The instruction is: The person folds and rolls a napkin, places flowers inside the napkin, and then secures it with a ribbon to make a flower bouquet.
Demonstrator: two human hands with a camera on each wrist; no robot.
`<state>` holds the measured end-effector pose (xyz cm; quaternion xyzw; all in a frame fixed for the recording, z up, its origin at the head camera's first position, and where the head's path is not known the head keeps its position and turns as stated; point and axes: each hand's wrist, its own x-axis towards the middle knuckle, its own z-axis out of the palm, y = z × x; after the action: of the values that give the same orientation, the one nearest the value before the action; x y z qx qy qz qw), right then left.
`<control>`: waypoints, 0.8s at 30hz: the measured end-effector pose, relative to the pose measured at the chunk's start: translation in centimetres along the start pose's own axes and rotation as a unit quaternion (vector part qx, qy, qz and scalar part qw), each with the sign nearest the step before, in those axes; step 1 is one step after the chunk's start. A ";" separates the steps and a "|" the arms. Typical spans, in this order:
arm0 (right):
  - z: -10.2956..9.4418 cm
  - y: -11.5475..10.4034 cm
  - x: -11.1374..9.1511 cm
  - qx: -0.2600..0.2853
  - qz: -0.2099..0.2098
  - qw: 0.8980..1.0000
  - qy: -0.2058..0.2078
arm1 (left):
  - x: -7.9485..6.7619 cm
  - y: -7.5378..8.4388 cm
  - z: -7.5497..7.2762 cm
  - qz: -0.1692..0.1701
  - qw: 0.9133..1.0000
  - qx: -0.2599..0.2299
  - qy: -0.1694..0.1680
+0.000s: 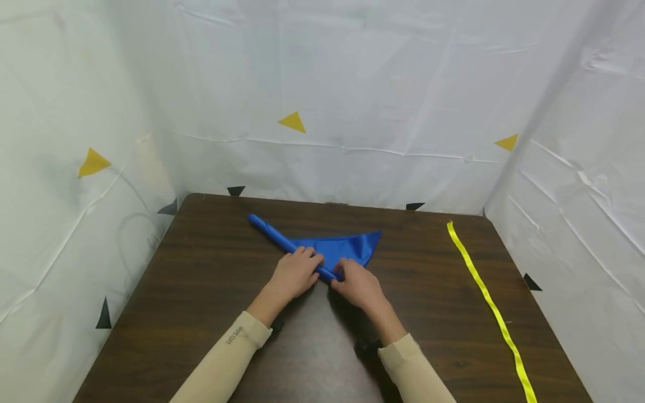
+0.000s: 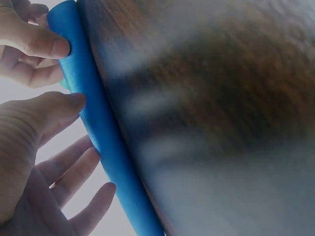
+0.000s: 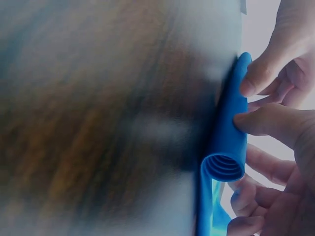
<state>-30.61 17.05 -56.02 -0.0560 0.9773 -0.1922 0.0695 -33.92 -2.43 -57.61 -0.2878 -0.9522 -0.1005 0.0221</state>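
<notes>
A shiny blue cloth point(image 1: 347, 247) lies on the table, partly wound into a slim roll point(image 1: 272, 234) that slants from far left to near right. Its unrolled part spreads flat behind the roll, ending in a pointed corner. My left hand point(image 1: 297, 271) holds the roll around its middle, thumb on the near side and fingers beyond. At the near right end, my right hand point(image 1: 359, 284) grips it, its thumb point(image 3: 261, 120) pressing the roll. The right wrist view shows the coiled layers at the open end point(image 3: 224, 168). Both hands are close together.
A long yellow ribbon point(image 1: 486, 296) runs down the right side of the dark wooden table point(image 1: 191, 313). White sheeting point(image 1: 353, 84) with yellow and black triangle markers surrounds the table on the back and both sides.
</notes>
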 end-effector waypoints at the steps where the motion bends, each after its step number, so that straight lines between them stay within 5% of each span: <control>1: 0.1 0.1 0.0 0.000 0.000 1.000 0.005 | 0.0 0.0 0.1 -0.001 1.000 0.000 0.002; 24: 0.4 0.7 0.2 0.000 0.020 1.000 0.023 | 1.1 0.2 0.9 0.004 0.998 -0.048 0.049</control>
<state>-30.78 17.49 -56.67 -0.0320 0.9796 -0.1921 0.0505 -34.69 -1.51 -58.34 -0.2874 -0.9426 -0.1604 0.0557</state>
